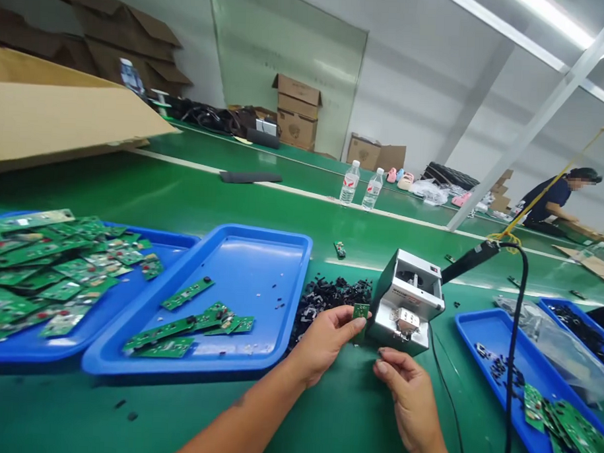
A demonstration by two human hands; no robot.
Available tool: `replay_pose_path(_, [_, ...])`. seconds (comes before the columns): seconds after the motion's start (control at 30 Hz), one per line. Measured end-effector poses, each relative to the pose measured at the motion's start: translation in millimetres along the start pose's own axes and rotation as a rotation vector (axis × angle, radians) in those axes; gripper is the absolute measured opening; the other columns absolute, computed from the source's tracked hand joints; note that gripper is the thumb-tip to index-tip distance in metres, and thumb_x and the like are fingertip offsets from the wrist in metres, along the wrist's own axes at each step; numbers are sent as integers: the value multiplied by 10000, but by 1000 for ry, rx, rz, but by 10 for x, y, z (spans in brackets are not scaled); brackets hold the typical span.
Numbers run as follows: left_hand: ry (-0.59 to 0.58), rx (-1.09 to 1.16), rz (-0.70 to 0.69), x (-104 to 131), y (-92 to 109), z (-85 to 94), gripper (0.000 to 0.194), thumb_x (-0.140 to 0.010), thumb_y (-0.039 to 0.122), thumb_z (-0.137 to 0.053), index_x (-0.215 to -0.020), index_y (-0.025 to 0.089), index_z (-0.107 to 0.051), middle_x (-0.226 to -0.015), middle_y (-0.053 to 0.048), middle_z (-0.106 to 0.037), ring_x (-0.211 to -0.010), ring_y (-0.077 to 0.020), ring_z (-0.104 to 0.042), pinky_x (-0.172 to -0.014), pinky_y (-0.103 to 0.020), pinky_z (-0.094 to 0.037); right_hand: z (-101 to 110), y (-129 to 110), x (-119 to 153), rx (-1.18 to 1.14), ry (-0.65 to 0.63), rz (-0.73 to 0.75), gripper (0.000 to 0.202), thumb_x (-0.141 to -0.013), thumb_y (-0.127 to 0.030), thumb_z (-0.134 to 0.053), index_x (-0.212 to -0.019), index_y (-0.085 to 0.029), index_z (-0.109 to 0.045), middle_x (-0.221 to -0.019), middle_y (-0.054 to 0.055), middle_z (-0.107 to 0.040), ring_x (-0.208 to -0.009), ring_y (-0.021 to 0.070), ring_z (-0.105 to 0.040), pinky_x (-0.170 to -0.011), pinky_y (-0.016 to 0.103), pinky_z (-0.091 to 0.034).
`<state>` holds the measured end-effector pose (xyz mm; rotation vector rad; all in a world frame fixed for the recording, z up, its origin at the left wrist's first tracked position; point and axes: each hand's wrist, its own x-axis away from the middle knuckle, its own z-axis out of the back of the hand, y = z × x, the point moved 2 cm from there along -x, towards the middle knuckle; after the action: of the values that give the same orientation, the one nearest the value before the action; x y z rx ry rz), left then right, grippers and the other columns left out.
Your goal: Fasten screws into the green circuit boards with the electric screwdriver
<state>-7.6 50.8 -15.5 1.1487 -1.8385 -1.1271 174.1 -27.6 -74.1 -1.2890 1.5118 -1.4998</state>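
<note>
My left hand [325,339] pinches a small green circuit board [360,312] upright between thumb and fingers. Just right of the board stands a small grey-and-white bench machine [413,290] with a metal fixture on its front. My right hand [406,387] is in front of the machine, thumb and fingertips closed together; a tiny dark thing may be between them, too small to make out. Behind my left hand lies a heap of small black parts [337,290]. A blue tray [261,251] to the left holds several circuit boards [172,334].
Another blue tray [182,245] at far left is heaped with green boards. To the right, a blue tray [477,318] carries small parts and boards. A black cable [519,326] hangs beside the machine. Two water bottles [350,183] stand behind. A person [548,202] sits at far right.
</note>
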Motion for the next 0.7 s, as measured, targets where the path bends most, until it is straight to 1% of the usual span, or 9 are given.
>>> replay_pose_path(0.07, [-3,6,17,36,9,8,421,-676,474,-886,-848,145,-686,-750,4,-649,-606,-101,-525,-545,-226,-409,-4,-22,-6,-41,-3,-1,479,-586,-371,-961,-999,-211,-777,-906,49,-763,-853,184,-690,-797,303,-579])
replay_pose_path(0.1, [-5,22,33,50,6,2,423,-647,444,-906,-829,149,-663,-732,13,-632,-589,-102,-527,-517,-224,-407,-8,-43,-9,-43,-5,8,488,-588,-368,-960,-1011,-211,-773,-878,44,-764,-805,174,-684,-761,295,-577])
replay_pose_path(0.2, [-5,61,98,74,-68,-48,449,-585,340,-934,-844,175,-605,-729,22,-632,-649,-152,-625,-579,-268,-504,-13,-110,-17,11,4,51,408,-628,-403,-934,-937,-181,-786,-832,53,-764,-697,150,-655,-681,276,-560])
replay_pose_path(0.27, [-4,48,126,78,-163,-88,444,-596,307,-913,-894,184,-607,-737,24,-649,-660,-165,-647,-641,-309,-530,-10,-133,-16,24,6,71,421,-669,-434,-906,-991,-189,-790,-828,51,-765,-696,159,-664,-689,291,-568])
replay_pose_path(0.33, [-11,-35,109,76,-255,-114,382,-613,292,-884,-880,174,-639,-744,8,-666,-685,-170,-642,-678,-312,-509,-4,-131,-10,27,8,83,469,-696,-462,-883,-1076,-206,-784,-862,56,-774,-728,179,-689,-724,320,-586])
replay_pose_path(0.4, [-1,-182,77,77,-312,-116,309,-614,278,-869,-821,166,-669,-732,2,-665,-713,-170,-610,-677,-291,-458,5,-113,-1,49,14,88,479,-713,-491,-864,-1094,-211,-786,-891,70,-783,-761,203,-713,-753,345,-598])
replay_pose_path(0.5, [38,-409,68,94,-318,-90,282,-604,281,-870,-791,180,-684,-700,30,-633,-695,-156,-532,-635,-268,-373,23,-89,13,96,14,97,440,-723,-514,-848,-1033,-205,-800,-902,87,-789,-813,235,-736,-768,354,-605])
replay_pose_path(0.6, [18,-461,75,120,-273,-89,283,-614,252,-848,-765,195,-615,-712,48,-615,-717,-157,-527,-642,-259,-369,51,-93,22,158,25,113,390,-691,-495,-874,-910,-180,-806,-828,85,-780,-752,223,-725,-724,333,-602])
replay_pose_path(0.7, [-21,-448,56,147,-243,-113,281,-639,197,-797,-793,203,-562,-773,42,-637,-782,-169,-572,-693,-260,-407,95,-112,31,180,90,126,467,-668,-482,-891,-1013,-180,-804,-769,59,-766,-670,201,-701,-672,325,-598])
